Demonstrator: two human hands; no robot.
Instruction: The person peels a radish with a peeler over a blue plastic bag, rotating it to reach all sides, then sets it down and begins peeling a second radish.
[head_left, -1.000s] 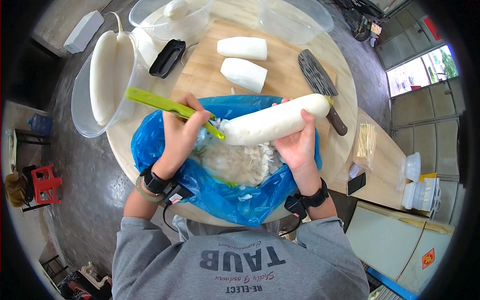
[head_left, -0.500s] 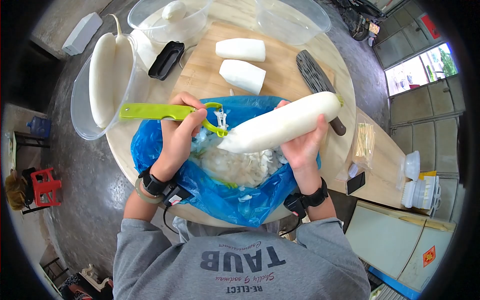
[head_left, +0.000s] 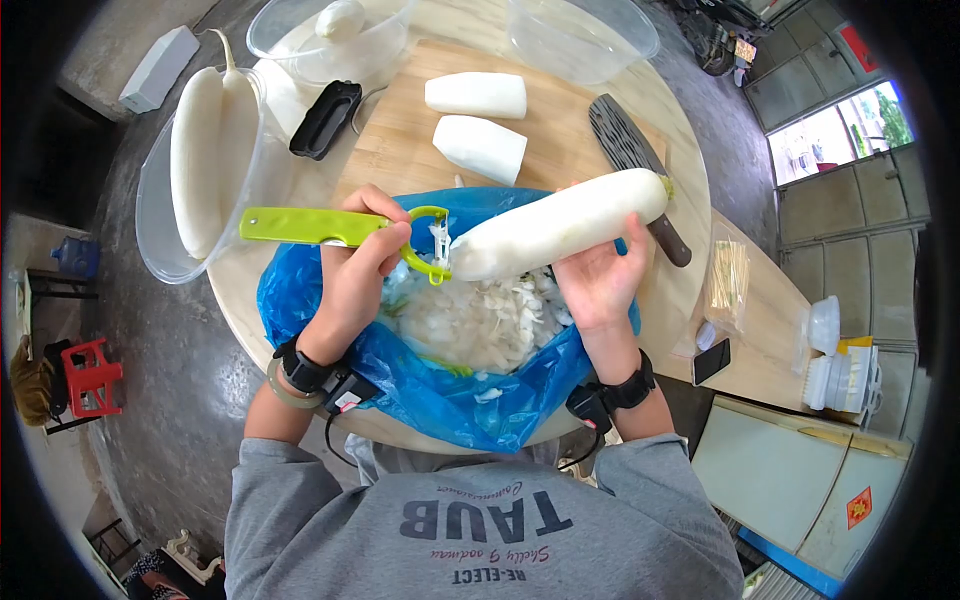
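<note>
My left hand is closed round a green peeler, its blade end beside the narrow tip of a white radish. Shreds of peel cling to the blade. Under the radish's thick end, my right hand grips it with the thumb in front; most fingers are hidden behind. The radish is tilted, its leafy end up to the right. Below both hands, a bowl or basin lined with a blue plastic bag holds a heap of radish peelings.
Two peeled radish pieces lie on a wooden board. A knife rests at its right. Whole radishes fill a clear tub at left. Toothpicks or skewers and a phone lie right.
The radish has risen slightly and shifted left, its narrow tip turning toward me. My right hand's hold has shifted a little, with the fingers more spread. The peeler stays nearly in place.
</note>
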